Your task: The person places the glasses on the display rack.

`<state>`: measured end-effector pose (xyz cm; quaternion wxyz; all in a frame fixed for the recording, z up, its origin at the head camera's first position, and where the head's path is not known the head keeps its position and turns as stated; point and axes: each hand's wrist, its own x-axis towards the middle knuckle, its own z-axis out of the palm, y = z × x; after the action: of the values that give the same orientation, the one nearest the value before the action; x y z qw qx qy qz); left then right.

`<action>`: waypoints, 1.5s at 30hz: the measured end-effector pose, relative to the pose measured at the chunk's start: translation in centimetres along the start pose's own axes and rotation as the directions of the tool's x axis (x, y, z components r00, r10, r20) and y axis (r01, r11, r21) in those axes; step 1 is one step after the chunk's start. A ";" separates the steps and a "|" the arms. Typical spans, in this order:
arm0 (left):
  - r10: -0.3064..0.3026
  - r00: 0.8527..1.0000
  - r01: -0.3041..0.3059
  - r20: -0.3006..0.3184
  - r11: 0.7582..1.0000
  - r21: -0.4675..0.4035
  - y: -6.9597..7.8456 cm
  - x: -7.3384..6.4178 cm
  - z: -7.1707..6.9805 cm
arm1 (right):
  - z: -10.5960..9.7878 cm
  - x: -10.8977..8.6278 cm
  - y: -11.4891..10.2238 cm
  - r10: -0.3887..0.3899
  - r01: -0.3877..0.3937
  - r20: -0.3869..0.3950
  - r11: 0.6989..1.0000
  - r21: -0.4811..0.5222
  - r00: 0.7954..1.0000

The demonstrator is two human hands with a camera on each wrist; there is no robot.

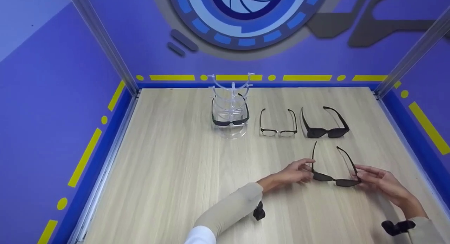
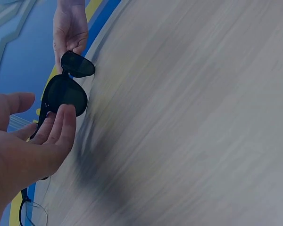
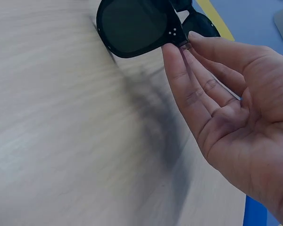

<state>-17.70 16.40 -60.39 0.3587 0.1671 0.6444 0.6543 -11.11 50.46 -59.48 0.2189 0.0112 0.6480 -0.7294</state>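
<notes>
A pair of black sunglasses [image 1: 346, 182] is between my two hands, temples unfolded and pointing away, lenses facing me. My right hand [image 1: 385, 184] pinches it at the right hinge, thumb against fingers; in the right wrist view the lens [image 3: 132, 28] shows three small dots near that hinge. On the other side, my left hand [image 1: 293, 172] has its fingertips at the left hinge and lens edge. In the left wrist view the left thumb [image 2: 21, 101] stands apart from the frame [image 2: 49, 89]. The sunglasses' shadow falls on the wooden table [image 1: 168, 173].
Beyond the hands lie thicker black sunglasses [image 1: 328, 132] and clear-lensed eyeglasses [image 1: 278, 133], both with temples unfolded. Farther left stands a transparent tiered display stand [image 1: 232, 96] with dark sunglasses [image 1: 230, 123] on a low tier. Blue-purple panels [image 1: 119, 36] enclose the table's back and sides.
</notes>
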 end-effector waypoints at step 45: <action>0.076 0.957 -0.082 -0.279 0.997 -0.011 -0.7 -7.8 -7.3 | 9.8 4.7 0.0 -0.042 0.039 0.065 0.998 0.045 0.997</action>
<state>-17.13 5.71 -60.03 0.2400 0.0950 0.6737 0.6925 -12.70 39.71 -59.35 0.2250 -0.0215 0.6245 -0.7476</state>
